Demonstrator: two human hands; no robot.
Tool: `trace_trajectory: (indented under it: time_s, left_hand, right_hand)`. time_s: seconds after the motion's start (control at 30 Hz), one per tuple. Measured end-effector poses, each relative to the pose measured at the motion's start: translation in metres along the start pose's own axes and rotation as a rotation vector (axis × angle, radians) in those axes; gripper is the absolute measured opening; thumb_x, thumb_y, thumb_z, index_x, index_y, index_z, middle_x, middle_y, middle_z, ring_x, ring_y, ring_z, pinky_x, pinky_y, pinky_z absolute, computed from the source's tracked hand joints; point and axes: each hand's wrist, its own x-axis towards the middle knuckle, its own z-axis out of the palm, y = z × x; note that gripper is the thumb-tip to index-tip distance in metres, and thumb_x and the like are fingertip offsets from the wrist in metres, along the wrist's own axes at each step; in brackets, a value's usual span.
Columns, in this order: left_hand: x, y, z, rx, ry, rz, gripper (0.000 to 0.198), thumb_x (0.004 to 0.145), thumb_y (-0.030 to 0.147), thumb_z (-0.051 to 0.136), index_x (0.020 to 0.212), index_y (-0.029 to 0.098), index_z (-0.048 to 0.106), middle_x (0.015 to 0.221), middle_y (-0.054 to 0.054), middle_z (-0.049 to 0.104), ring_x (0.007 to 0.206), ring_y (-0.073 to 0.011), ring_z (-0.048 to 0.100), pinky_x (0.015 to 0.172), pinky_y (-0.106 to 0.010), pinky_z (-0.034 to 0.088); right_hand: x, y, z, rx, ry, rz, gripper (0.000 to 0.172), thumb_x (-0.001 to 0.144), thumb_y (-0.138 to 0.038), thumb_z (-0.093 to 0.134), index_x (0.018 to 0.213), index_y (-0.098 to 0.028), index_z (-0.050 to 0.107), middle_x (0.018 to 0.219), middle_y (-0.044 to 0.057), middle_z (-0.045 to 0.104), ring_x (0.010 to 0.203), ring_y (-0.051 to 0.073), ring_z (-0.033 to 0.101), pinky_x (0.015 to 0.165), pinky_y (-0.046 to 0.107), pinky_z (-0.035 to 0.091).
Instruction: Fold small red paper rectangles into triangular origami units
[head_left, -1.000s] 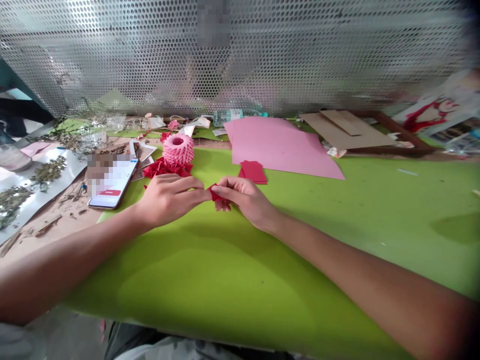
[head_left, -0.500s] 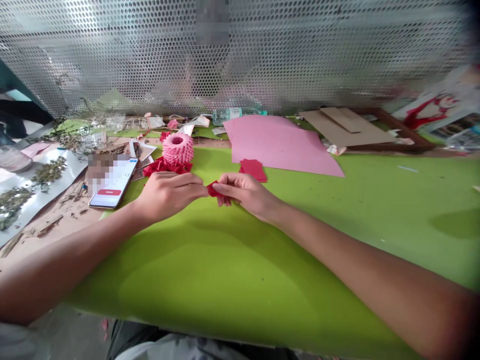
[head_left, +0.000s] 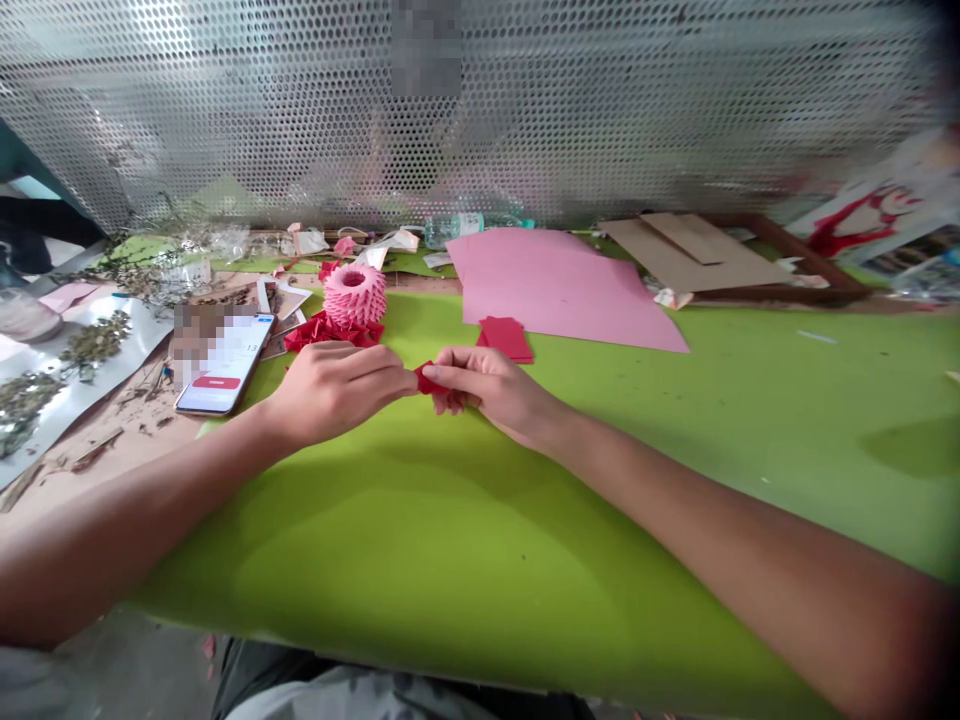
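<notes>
Between my two hands is a small folded piece of red paper [head_left: 428, 379], held above the green tabletop [head_left: 420, 560]. My left hand [head_left: 341, 390] pinches its left corner with closed fingertips. My right hand [head_left: 487, 385] grips the other side, thumb on top and fingers curled below. Just beyond my left hand lies a heap of folded red paper pieces [head_left: 322, 332], partly hidden by that hand. A pink ring-shaped paper model [head_left: 355, 297] stands at the heap. Behind my right hand sits a small stack of red paper rectangles [head_left: 507, 340].
A large pink paper sheet [head_left: 562, 290] lies at the back. Left are a phone [head_left: 225, 370] and dried plant bits [head_left: 97, 345] on white sheeting. A plastic bottle [head_left: 454, 230] rests by the perforated metal panel [head_left: 525, 120]. Brown cardboard [head_left: 690, 255] lies back right.
Both hands keep nearly the same pose on the red paper. The view has shifted very slightly; nothing else has visibly moved.
</notes>
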Motion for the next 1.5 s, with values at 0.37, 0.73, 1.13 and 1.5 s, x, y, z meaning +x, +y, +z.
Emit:
trace_trajectory:
  time_s: [0.37, 0.73, 1.13, 1.5]
  left_hand:
    - [0.0, 0.001, 0.01, -0.094, -0.035, -0.188, 0.015, 0.098, 0.026, 0.058, 0.091, 0.016, 0.067, 0.084, -0.002, 0.071, 0.07, -0.01, 0.067, 0.061, -0.019, 0.049]
    - [0.003, -0.001, 0.002, 0.015, -0.021, -0.03, 0.011, 0.098, 0.021, 0.058, 0.091, 0.018, 0.067, 0.085, 0.0, 0.073, 0.065, -0.0095, 0.067, 0.063, -0.021, 0.049]
    - [0.004, 0.001, 0.002, 0.001, -0.017, -0.026, 0.015, 0.099, 0.024, 0.056, 0.089, 0.019, 0.066, 0.084, 0.001, 0.071, 0.064, -0.0082, 0.066, 0.066, -0.02, 0.05]
    - [0.001, 0.0, 0.0, 0.042, 0.047, 0.021, 0.009, 0.096, 0.023, 0.061, 0.092, 0.022, 0.068, 0.083, 0.0, 0.069, 0.066, -0.0092, 0.067, 0.068, -0.02, 0.052]
  right_hand:
    - [0.001, -0.002, 0.0, -0.085, -0.004, -0.102, 0.038, 0.075, -0.053, 0.079, 0.072, -0.018, 0.064, 0.06, -0.001, 0.063, 0.056, 0.011, 0.054, 0.056, 0.026, 0.04]
    - [0.005, 0.001, -0.011, -0.025, -0.097, -0.019, 0.035, 0.071, -0.044, 0.084, 0.085, -0.017, 0.068, 0.068, -0.001, 0.066, 0.059, 0.01, 0.054, 0.057, 0.025, 0.038]
    - [0.005, -0.005, -0.014, -0.011, -0.165, 0.031, 0.034, 0.069, -0.04, 0.086, 0.086, -0.017, 0.069, 0.067, -0.002, 0.066, 0.059, 0.01, 0.056, 0.057, 0.025, 0.039]
    - [0.001, -0.002, -0.002, 0.158, -0.11, 0.108, 0.028, 0.068, -0.036, 0.085, 0.081, -0.017, 0.068, 0.066, -0.002, 0.067, 0.058, 0.009, 0.056, 0.056, 0.023, 0.04]
